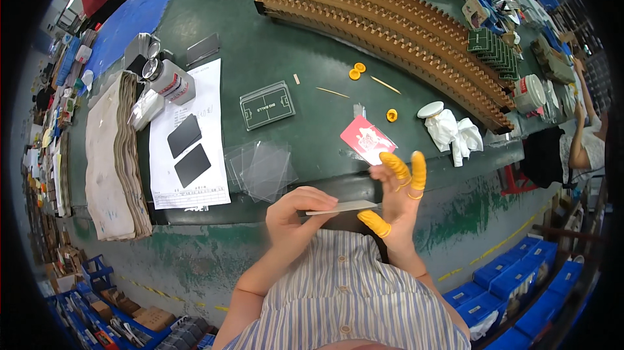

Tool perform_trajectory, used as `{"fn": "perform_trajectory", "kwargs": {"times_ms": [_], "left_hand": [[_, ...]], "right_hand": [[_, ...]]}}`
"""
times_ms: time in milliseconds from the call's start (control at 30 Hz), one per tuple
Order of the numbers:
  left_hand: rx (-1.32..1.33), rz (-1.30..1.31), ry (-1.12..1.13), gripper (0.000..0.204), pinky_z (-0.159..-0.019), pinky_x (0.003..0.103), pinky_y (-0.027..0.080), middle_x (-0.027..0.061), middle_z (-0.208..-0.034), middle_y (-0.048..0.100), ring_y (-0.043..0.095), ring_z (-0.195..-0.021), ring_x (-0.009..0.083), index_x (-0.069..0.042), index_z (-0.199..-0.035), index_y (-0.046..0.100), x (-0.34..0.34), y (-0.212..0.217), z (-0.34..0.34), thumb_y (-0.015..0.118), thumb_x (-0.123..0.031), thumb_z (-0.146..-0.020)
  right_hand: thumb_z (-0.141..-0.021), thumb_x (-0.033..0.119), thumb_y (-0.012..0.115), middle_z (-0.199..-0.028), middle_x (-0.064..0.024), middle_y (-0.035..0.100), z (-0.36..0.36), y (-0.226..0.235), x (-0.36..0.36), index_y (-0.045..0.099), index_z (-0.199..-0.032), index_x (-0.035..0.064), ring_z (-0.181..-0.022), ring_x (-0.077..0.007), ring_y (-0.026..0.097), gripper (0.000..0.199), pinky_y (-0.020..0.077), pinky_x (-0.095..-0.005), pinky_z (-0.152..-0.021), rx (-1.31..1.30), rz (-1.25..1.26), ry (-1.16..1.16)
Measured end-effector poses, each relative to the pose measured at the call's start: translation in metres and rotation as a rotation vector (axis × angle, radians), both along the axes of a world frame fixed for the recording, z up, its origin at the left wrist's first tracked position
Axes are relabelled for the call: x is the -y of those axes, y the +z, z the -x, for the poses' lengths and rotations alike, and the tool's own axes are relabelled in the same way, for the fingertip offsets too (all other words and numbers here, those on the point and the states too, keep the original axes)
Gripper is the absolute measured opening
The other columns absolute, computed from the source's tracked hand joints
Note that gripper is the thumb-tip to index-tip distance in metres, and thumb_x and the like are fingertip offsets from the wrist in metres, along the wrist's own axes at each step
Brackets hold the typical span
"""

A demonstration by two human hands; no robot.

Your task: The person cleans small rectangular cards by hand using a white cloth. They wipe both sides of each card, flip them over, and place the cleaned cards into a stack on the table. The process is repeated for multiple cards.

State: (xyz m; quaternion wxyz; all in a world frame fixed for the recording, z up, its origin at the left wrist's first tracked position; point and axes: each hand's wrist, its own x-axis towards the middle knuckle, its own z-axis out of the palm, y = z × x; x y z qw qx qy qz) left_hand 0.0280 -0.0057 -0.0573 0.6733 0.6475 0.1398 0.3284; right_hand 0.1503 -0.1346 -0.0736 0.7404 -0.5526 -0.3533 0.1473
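Observation:
Near the table's front edge, my left hand [296, 215] pinches a thin pale card [344, 207] between thumb and fingers, holding it almost edge-on. My right hand [400, 210] is beside the card's right end with its fingers spread. Yellow finger cots [393, 167] cover its thumb and two fingers. Just beyond it a red card with a white design [368, 140] lies on the green table. Clear plastic sheets [261, 169] lie to the left, and farther back is a green card stack with white lines [267, 107].
Notched wooden racks [390, 31] run across the back right, with green cards [492, 51] standing at one end. White cloth [453, 134], loose finger cots [355, 74] and thin sticks lie nearby. At left are a printed sheet [188, 194], dark cards [192, 167], a metal bottle [174, 83] and stacked cloths [107, 161].

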Motion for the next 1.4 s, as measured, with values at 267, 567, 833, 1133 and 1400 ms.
{"fn": "perform_trajectory", "kwargs": {"times_ms": [267, 567, 833, 1133, 1400], "left_hand": [[0.083, -0.134, 0.09, 0.016, -0.079, 0.034, 0.046, 0.0107, -0.082, 0.068, 0.064, -0.08, 0.0222, -0.002, -0.078, 0.063, -0.005, -0.006, 0.007, 0.07, 0.008, -0.067], [0.114, -0.159, 0.134, 0.015, -0.087, 0.038, 0.04, 0.0102, -0.08, 0.069, 0.066, -0.08, 0.0217, -0.005, -0.076, 0.061, -0.001, -0.01, 0.009, 0.068, 0.006, -0.07], [0.132, -0.128, 0.131, 0.015, -0.088, 0.038, 0.039, 0.0108, -0.079, 0.068, 0.066, -0.079, 0.0217, -0.007, -0.076, 0.058, 0.0, -0.012, 0.008, 0.067, 0.004, -0.073], [0.118, 0.309, 0.044, 0.018, -0.087, 0.037, 0.038, 0.0076, -0.077, 0.063, 0.061, -0.076, 0.0207, -0.008, -0.082, 0.048, 0.016, -0.023, 0.006, 0.066, -0.005, -0.081], [0.147, 0.373, 0.057, 0.02, -0.089, 0.035, 0.037, 0.0085, -0.078, 0.063, 0.061, -0.077, 0.0207, -0.009, -0.08, 0.048, 0.015, -0.022, 0.005, 0.067, -0.001, -0.078]], "right_hand": [[-0.06, 0.024, 0.084, -0.129, -0.0119, 0.038, 0.001, 0.007, 0.017, 0.07, -0.089, 0.0162, -0.118, -0.0277, 0.035, 0.034, 0.0297, -0.0401, -0.097, 0.386, 0.208, -0.342], [-0.062, 0.024, 0.082, -0.127, -0.01, 0.04, 0.007, 0.012, 0.025, 0.073, -0.086, 0.0286, -0.115, -0.0288, 0.03, 0.026, 0.0343, -0.0371, -0.09, 0.646, 0.326, -0.388], [-0.062, 0.022, 0.081, -0.127, -0.0101, 0.041, 0.008, 0.014, 0.024, 0.073, -0.085, 0.0299, -0.114, -0.0293, 0.032, 0.026, 0.0363, -0.0376, -0.089, 0.662, 0.32, -0.401], [-0.061, 0.028, 0.081, -0.128, -0.0117, 0.04, 0.01, 0.021, 0.025, 0.073, -0.09, 0.0293, -0.114, -0.0296, 0.031, 0.03, 0.0334, -0.0379, -0.092, 0.607, 0.315, -0.294], [-0.064, 0.028, 0.078, -0.13, -0.0136, 0.038, 0.01, 0.023, 0.023, 0.072, -0.095, 0.0288, -0.114, -0.0301, 0.031, 0.032, 0.0341, -0.0381, -0.092, 0.653, 0.308, -0.268]]}}
